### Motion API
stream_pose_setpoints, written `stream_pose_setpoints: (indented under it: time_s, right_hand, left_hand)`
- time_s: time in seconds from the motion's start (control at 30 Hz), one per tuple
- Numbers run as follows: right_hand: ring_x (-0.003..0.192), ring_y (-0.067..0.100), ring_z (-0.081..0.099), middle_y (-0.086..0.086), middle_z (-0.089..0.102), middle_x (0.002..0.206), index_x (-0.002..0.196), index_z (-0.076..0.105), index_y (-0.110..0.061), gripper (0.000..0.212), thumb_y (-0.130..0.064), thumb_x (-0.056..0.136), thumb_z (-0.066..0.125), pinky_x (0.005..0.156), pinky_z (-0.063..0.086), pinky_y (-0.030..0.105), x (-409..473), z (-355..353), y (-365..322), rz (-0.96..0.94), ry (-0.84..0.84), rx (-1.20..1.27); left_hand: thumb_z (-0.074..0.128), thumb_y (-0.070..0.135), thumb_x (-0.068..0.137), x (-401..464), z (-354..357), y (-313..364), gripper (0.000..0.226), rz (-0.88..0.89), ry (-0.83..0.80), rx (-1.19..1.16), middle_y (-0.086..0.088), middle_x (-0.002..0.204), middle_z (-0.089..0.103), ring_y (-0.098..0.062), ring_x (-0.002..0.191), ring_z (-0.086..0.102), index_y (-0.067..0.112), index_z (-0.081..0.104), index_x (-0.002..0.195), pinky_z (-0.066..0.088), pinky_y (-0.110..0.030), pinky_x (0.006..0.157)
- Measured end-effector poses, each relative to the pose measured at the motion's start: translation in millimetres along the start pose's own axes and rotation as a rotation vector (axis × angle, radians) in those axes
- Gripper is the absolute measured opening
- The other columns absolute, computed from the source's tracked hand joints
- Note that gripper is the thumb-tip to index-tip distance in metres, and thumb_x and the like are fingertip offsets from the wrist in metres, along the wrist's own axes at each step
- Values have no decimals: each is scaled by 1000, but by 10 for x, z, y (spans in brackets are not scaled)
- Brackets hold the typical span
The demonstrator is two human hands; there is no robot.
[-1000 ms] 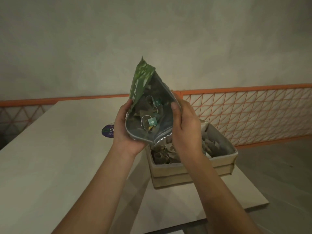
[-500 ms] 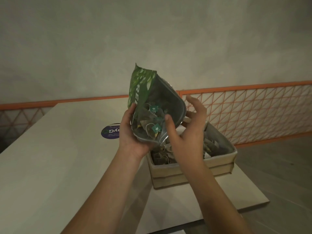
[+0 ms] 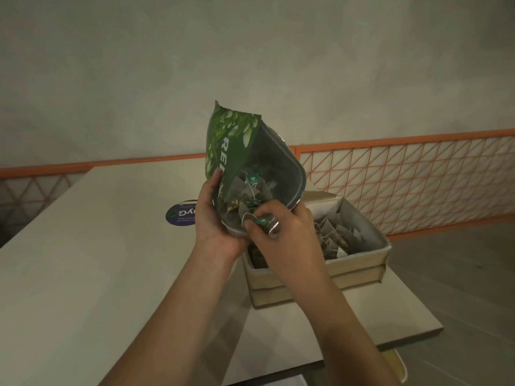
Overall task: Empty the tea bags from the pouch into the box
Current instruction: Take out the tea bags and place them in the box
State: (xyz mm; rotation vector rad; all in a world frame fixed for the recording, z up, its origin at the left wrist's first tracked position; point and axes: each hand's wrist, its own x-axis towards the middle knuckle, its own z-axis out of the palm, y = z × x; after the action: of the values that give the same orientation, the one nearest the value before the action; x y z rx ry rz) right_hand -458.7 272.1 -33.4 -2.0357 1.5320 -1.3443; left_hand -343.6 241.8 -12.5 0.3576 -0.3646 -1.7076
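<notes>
A green pouch [image 3: 231, 140] with a leaf print is held tilted, its open mouth facing me, above the left end of a beige cardboard box [image 3: 359, 260]. My left hand [image 3: 214, 218] grips the pouch's left side from below. My right hand [image 3: 281, 232] is at the pouch's lower lip, fingers closed on tea bags [image 3: 264, 221] with a green tag and white string. Several more tea bags [image 3: 250, 188] lie inside the pouch. Several others [image 3: 340, 232] lie in the box, partly hidden by my right hand.
The box stands on a lower pale tabletop [image 3: 390, 310] whose right and front edges are close. A larger pale table [image 3: 83, 260] to the left bears a round dark blue sticker [image 3: 179, 217]. An orange wire fence [image 3: 404, 185] and a plain wall stand behind.
My right hand let go of the pouch's right side, opened, then reached into the mouth and closed on tea bags. The pouch tipped further over the box.
</notes>
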Motion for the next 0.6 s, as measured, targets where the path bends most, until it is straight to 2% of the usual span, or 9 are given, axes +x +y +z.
stream_pose_setpoints:
  time_s: [0.07,0.2,0.27,0.3,0.37,0.43,0.5,0.6]
  right_hand:
    - [110,21,49,1,55,111,93,65,-30,15,-35,81,73,83,48,30,-9,-38,27,-23,35,60]
    - [92,9,56,-8,56,100,86,59,-27,15,-22,83,72,74,44,13,-19,-154,68,-25,101,188]
    - [84,8,61,-10,62,91,84,59,-25,15,-16,84,71,70,50,19,-12,-223,85,-31,133,261]
    - [79,8,63,-11,63,86,84,60,-24,16,-12,85,71,67,52,21,-11,-262,94,-17,145,315]
    - [73,6,64,-12,65,80,84,59,-24,20,-7,85,69,61,49,17,-20,-330,115,24,176,426]
    - [74,2,63,-13,64,84,89,56,-28,26,-4,86,67,62,49,15,-48,-365,149,69,210,494]
    - [80,1,63,-16,64,89,99,54,-34,33,-7,86,67,65,52,17,-71,-347,201,114,175,460]
    - [86,-4,61,-22,64,91,107,62,-38,32,-12,88,67,72,49,13,-81,-280,269,81,-7,194]
  left_hand:
    - [58,50,91,9,-22,3,59,-11,-4,-14,-12,140,62,-28,130,56,14,62,138,53,-43,99]
    - [57,52,89,38,-36,5,59,-22,-18,-16,-14,139,62,-32,131,56,15,65,135,54,-45,97]
    - [58,51,90,59,-43,17,56,-2,-27,-35,-15,137,64,-34,130,57,15,67,132,55,-50,96]
    - [58,50,90,71,-54,30,54,12,-28,-43,-15,136,64,-34,129,57,16,68,131,53,-51,99]
    - [60,48,90,92,-93,71,53,33,-34,-51,-14,140,61,-34,133,54,17,67,133,43,-49,110]
    - [59,47,91,99,-133,119,54,50,-51,-49,-13,144,58,-34,136,51,18,64,137,38,-50,115]
    - [57,47,92,93,-155,160,54,67,-63,-47,-12,144,58,-33,136,51,19,62,139,38,-50,115]
    - [57,47,93,76,-172,200,53,86,-69,-47,-9,146,57,-31,136,52,21,60,140,39,-49,114]
